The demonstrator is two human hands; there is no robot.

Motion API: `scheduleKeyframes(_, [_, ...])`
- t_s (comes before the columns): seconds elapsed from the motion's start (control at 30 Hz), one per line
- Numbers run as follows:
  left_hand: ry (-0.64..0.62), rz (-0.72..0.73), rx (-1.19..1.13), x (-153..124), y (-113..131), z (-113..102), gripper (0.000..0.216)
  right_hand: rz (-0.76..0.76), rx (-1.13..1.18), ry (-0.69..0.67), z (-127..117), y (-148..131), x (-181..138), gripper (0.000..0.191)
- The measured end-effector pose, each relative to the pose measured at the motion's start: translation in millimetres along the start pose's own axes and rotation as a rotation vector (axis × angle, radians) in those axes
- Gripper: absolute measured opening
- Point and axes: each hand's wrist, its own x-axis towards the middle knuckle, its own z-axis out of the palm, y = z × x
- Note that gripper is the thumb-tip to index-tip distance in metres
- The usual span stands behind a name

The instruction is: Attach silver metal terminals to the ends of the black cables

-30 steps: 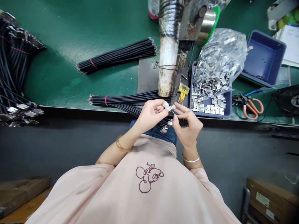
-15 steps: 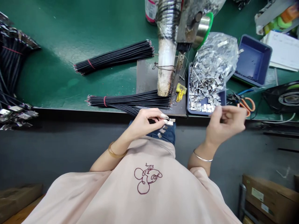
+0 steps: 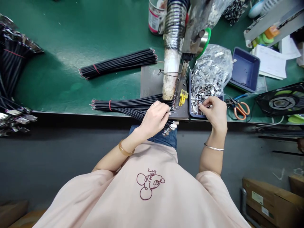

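My left hand rests with curled fingers on the right end of a bundle of black wires at the bench's front edge. Wires fitted with small metal clips hang just under that hand. My right hand reaches into the near blue tray of small silver metal clips, fingertips pinched among them. What the fingers hold cannot be made out.
A soldering fixture with a wrapped column stands on a grey plate behind my hands. A second wire bundle lies farther back. Orange-handled scissors, an empty blue tray, a fan and a can sit around.
My right hand left my left hand, swung out right, then came down into the tray of clips. My left hand moved up onto the wire bundle's end.
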Motion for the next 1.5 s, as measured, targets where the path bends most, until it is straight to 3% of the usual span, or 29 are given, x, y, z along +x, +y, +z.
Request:
scheduleKeyframes(0.1, [0.074,0.037,-0.166,-5.3,-0.2,-2.1,0.011,0.059,0.050,0.006,2.6,2.4,-2.8,0.011])
scheduleKeyframes(0.2, [0.081,0.026,-0.293,-7.7,0.0,-4.1,0.011,0.027,0.042,0.109,5.9,0.3,-7.3,0.010])
scheduleKeyframes(0.3, [0.023,-0.147,-0.449,-5.2,1.1,-8.3,0.014,-0.045,0.120,0.309,6.4,-13.1,-20.4,0.011])
scheduleKeyframes(0.37, [-0.043,-0.269,-0.550,-1.8,1.7,-11.6,0.019,-0.042,0.301,0.373,7.0,-29.3,-35.6,0.014])
scheduleKeyframes(0.5, [-0.121,-0.385,-0.654,3.7,1.9,-13.7,0.017,0.020,0.743,0.213,17.3,-67.1,-70.9,0.020])
scheduleKeyframes(0.67, [-0.103,-0.438,-0.634,3.8,3.5,-8.2,0.013,0.029,0.915,0.225,43.4,-89.5,-89.7,0.016])
scheduleKeyframes(0.83, [-0.109,-0.467,-0.639,3.1,5.0,-6.9,0.015,-0.045,0.892,0.080,58.3,-87.9,-86.5,0.006])
scheduleKeyframes(1.13, [-0.102,-0.374,-0.565,2.7,4.6,-9.7,0.012,-0.035,0.909,0.031,63.3,-84.8,-86.5,0.007])
scheduleKeyframes(1.3, [-0.106,-0.306,-0.545,1.7,4.6,-10.9,0.011,-0.117,0.815,0.103,57.3,-87.8,-88.0,0.006])
scheduleKeyframes(1.5, [-0.153,-0.427,-0.633,-0.7,5.3,-11.1,0.018,-0.127,0.770,0.198,64.4,-95.0,-92.9,0.006])
